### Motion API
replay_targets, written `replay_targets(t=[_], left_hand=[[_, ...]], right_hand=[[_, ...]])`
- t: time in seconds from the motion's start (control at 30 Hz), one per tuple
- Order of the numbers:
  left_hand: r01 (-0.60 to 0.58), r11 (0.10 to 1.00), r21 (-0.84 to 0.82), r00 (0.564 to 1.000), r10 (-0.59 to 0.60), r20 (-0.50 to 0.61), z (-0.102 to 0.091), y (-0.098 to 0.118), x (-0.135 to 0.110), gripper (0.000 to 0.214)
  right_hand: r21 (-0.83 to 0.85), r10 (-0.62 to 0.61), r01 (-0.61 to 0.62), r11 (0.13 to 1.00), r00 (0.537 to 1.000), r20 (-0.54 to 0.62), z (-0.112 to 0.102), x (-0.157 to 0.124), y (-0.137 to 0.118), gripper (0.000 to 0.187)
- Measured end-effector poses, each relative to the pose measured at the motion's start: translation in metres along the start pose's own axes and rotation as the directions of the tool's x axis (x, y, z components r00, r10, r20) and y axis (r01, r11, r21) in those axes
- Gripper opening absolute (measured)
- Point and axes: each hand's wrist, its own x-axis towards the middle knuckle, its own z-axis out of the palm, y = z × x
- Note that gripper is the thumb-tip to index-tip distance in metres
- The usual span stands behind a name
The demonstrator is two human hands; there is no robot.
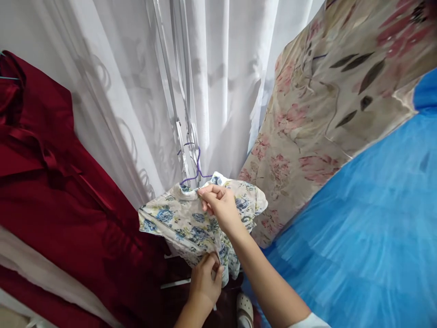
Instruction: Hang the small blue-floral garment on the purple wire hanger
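A small white shirt with blue flowers (194, 225) hangs on a purple wire hanger (198, 166) in front of me. With thumb and fingers together, my right hand (220, 202) pinches the shirt's front edge at the neckline. Lower down, my left hand (206, 278) is closed on the cloth near the front opening. The shirt's lower part hangs partly behind my hands and forearm. Above it, the hanger's hook reaches a white metal stand (179, 123).
A dark red garment (68, 182) hangs at the left. To the right are a beige dress with pink flowers (290, 123) and a blue ruffled skirt (358, 218). White curtains (218, 68) cover the back. A light clog (245, 310) shows on the floor.
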Motion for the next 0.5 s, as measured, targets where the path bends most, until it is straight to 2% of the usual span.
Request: replay_targets(t=[0.07, 0.13, 0.2, 0.23, 0.27, 0.3, 0.37, 0.43, 0.5], left_hand=[[-0.045, 0.995, -0.086, 0.998, 0.041, -0.045, -0.022, 0.011, 0.011, 0.009], [-0.117, 0.984, -0.137, 0.972, 0.085, -0.218, -0.057, 0.029, 0.03, 0.02], [-0.199, 0.976, -0.084, 0.877, 0.139, -0.46, -0.095, 0.05, 0.055, 0.03], [-0.233, 0.972, -0.031, 0.849, 0.188, -0.494, -0.112, 0.059, 0.068, 0.038], [-0.256, 0.966, 0.03, 0.849, 0.239, -0.471, -0.126, 0.069, 0.08, 0.041], [-0.283, 0.955, 0.095, 0.859, 0.296, -0.417, -0.137, 0.077, 0.091, 0.034], [-0.359, 0.911, 0.203, 0.851, 0.409, -0.329, -0.149, 0.089, 0.107, 0.021], [-0.416, 0.867, 0.274, 0.802, 0.491, -0.34, -0.152, 0.098, 0.114, 0.016], [-0.407, 0.856, 0.319, 0.737, 0.514, -0.438, -0.153, 0.1, 0.115, 0.013]], right_hand=[[-0.008, 0.007, -0.007, 1.0, 1.0, -0.01, -0.004, -0.005, 0.0, 0.021], [-0.028, 0.01, -0.01, 1.0, 1.0, -0.011, -0.007, -0.011, -0.001, 0.022], [-0.062, 0.001, -0.001, 0.998, 1.0, 0.007, -0.009, -0.015, -0.004, 0.024], [-0.08, -0.008, 0.01, 0.997, 1.0, 0.021, -0.009, -0.016, -0.005, 0.024], [-0.095, -0.019, 0.023, 0.995, 0.999, 0.037, -0.009, -0.017, -0.006, 0.025], [-0.104, -0.033, 0.038, 0.994, 0.998, 0.052, -0.008, -0.016, -0.006, 0.025], [-0.104, -0.066, 0.073, 0.992, 0.996, 0.064, -0.007, -0.014, -0.002, 0.025], [-0.111, -0.1, 0.106, 0.988, 0.993, 0.059, -0.007, -0.01, 0.007, 0.024], [-0.16, -0.113, 0.119, 0.98, 0.993, 0.046, -0.008, -0.007, 0.019, 0.025]])
